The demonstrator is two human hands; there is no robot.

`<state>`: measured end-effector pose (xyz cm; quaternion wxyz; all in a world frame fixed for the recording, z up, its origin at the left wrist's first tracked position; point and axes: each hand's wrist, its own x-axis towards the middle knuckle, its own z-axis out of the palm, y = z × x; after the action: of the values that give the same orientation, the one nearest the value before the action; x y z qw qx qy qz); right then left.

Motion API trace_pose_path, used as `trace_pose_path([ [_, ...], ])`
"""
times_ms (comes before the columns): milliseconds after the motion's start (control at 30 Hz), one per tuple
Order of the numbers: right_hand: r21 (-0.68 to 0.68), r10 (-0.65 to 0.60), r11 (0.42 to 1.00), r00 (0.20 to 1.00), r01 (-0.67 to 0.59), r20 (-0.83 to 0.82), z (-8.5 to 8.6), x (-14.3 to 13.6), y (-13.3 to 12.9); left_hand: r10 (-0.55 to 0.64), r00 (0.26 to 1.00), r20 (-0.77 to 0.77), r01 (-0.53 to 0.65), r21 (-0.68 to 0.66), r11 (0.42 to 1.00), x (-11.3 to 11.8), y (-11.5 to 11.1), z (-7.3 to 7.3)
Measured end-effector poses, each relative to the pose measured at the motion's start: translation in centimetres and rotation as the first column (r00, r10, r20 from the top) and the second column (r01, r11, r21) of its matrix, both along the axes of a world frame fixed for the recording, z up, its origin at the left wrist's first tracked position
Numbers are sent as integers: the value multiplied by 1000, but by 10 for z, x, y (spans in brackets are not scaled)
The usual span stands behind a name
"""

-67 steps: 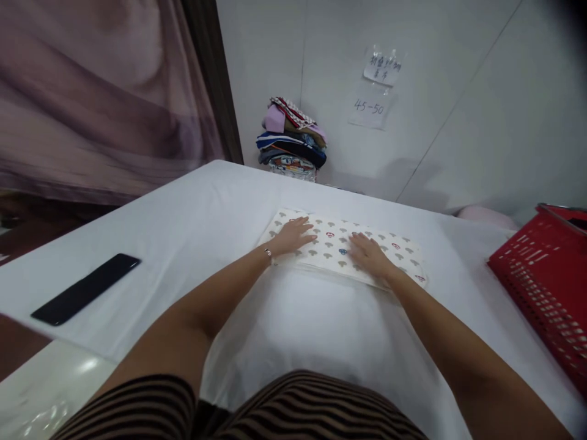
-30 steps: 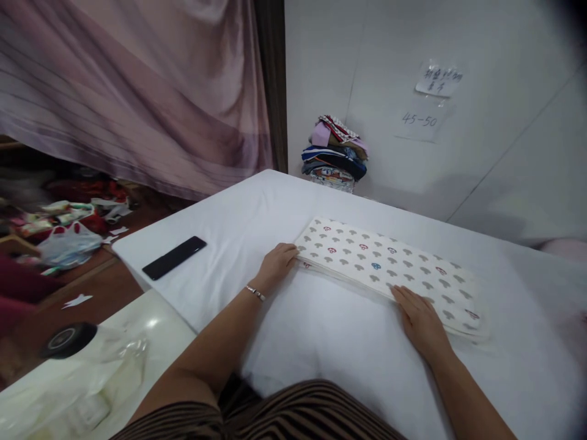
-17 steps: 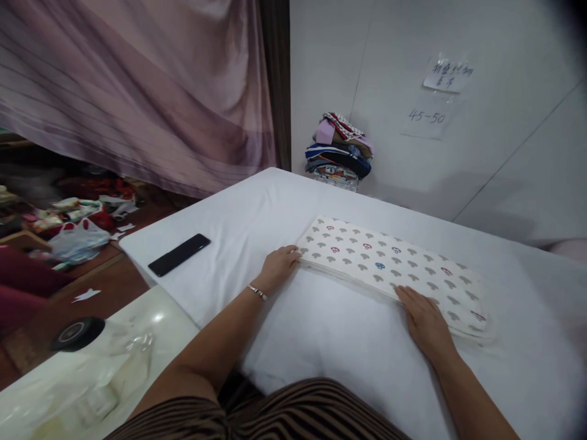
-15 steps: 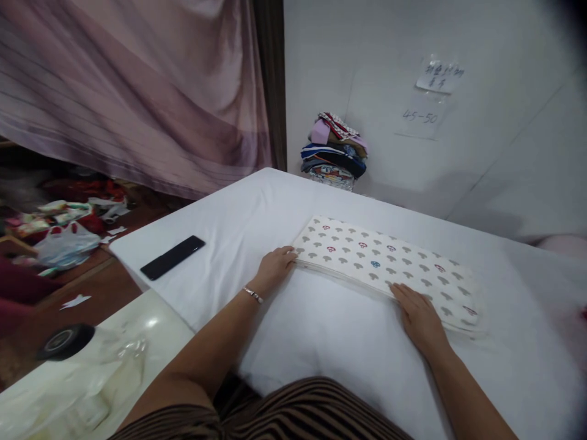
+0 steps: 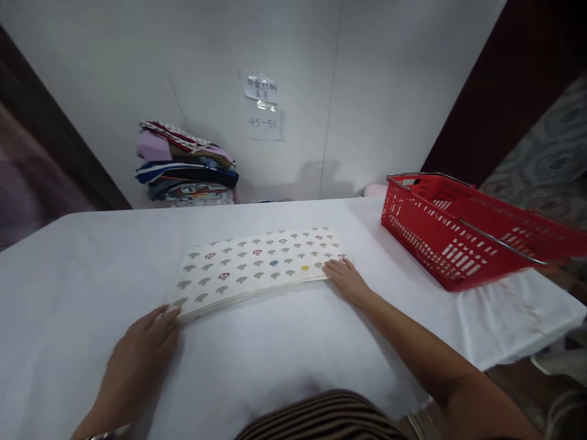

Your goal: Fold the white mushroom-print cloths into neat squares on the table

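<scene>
A white folded cloth (image 5: 257,263) printed with grey mushrooms and a few coloured ones lies flat on the white-covered table (image 5: 257,366). It is folded into a long strip with layered edges. My left hand (image 5: 142,357) is at its near left corner, fingertips touching the edge, fingers stretched out. At the near right edge rests my right hand (image 5: 346,280), with its fingers laid on top of the fabric and slightly apart. Neither hand lifts the cloth.
A red plastic basket (image 5: 426,238) with metal handles stands at the table's right end. Behind the table at the left is a stack of folded clothes (image 5: 188,168). Two paper signs (image 5: 265,125) are stuck to the wall.
My view has swung to the right, bringing the red basket in and leaving the black phone out of sight. Both hands stay at the cloth's near edge; the right one now sits nearer its right end.
</scene>
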<state>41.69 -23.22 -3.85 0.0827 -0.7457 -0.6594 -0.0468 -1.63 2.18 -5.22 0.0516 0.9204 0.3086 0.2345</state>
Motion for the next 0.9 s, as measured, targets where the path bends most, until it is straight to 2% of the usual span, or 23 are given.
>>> trace_pose_path([
  [100,41,-79,996,996,80,-41,2,27,-23,137,990,37,-141,152,978,19,-7,5],
  [133,74,-102,991,992,108,-77,2,35,-28,131,991,34,-135,177,975,29,-11,8],
  [167,113,-126,984,985,140,-121,2,41,-32,101,995,21,-103,188,977,41,-17,11],
  [300,229,-213,934,941,275,-264,2,56,-35,-139,988,-72,148,134,980,98,-45,19],
  [367,222,-156,951,954,215,-258,2,56,-31,-230,966,-114,242,108,964,129,-60,21],
  [433,189,-48,978,972,92,-228,3,54,-26,-308,940,-150,322,82,943,158,-73,22],
  [500,141,28,990,979,0,-200,4,50,-23,-350,923,-159,363,56,930,184,-81,23],
  [567,93,50,995,982,-34,-183,6,48,-21,-365,916,-167,375,36,926,204,-84,23],
  [667,68,69,996,979,-57,-191,7,47,-21,-380,910,-168,388,16,922,221,-83,24],
  [900,147,123,985,954,-85,-274,7,53,-12,-432,898,-84,431,-23,902,243,-86,25],
])
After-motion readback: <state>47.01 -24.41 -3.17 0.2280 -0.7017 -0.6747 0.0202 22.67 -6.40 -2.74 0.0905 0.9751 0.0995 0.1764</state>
